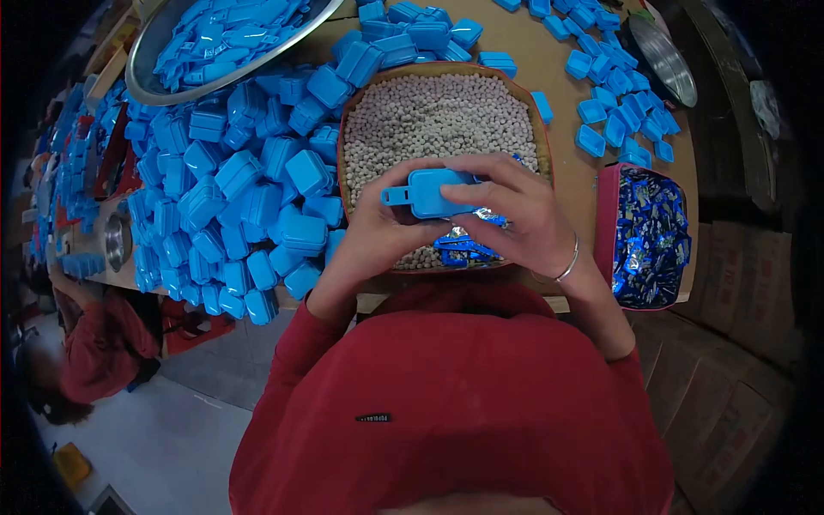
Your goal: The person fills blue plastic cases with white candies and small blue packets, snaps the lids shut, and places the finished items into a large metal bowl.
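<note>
Writing on the small black chest tag (373, 418) is too small to read; both hands, left hand (382, 227) and right hand (515, 215), clamp one blue rectangular plastic case (432, 190) above the tray of pale round pellets (429, 116)

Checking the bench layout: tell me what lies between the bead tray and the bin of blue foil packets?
Only bare tabletop separates the bead tray from the foil-packet bin, as the head view shows.

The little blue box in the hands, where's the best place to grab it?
Grip the blue box across its long flat sides, coming from each end as the left hand and right hand do. Leave the small tab on its left end free.
</note>
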A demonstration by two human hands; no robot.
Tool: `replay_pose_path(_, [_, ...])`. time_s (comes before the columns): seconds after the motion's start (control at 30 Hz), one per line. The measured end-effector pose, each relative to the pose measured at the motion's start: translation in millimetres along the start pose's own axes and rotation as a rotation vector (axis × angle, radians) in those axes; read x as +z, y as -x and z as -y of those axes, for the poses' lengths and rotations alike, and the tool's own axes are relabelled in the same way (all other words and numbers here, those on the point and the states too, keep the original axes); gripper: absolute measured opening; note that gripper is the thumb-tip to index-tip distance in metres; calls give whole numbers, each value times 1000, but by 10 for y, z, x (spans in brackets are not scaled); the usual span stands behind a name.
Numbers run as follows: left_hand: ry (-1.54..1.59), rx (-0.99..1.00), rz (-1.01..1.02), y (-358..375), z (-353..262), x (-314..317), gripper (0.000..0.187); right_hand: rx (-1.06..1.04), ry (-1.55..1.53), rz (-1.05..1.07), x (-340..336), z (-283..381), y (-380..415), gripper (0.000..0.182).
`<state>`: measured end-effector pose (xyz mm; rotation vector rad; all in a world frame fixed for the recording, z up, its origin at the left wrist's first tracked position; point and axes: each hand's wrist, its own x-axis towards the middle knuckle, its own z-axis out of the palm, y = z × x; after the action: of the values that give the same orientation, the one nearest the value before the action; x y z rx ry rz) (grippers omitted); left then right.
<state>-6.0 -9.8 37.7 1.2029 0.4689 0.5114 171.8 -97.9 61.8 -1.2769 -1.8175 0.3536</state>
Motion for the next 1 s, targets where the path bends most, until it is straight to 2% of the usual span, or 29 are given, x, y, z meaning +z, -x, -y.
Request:
replay_pose_path(0.07, [100, -78, 18, 9, 13, 3, 50, 61, -114, -27, -38, -50, 38, 34])
replay_pose_path(0.13, [109, -59, 17, -6, 12, 41, 49, 106, -213, -29, -87, -104, 61, 34])
replay_pose_path(0.33, [23, -4, -11, -27, -26, 53, 48, 88, -169, 20, -204, -39, 41, 37])
replay_pose_path(0.57, [-118, 51, -35, 3, -162, 46, 48, 19, -172, -45, -154, 15, -9, 37])
replay_pose_path(0.87, [52, 51, -37, 29, -79, 7, 48, 34, -170, -41, -139, 45, -36, 36])
replay_pose_path(1.0, [-46, 52, -39, 38, -49, -4, 47, 9, -155, -17, -106, 27, -31, 37])
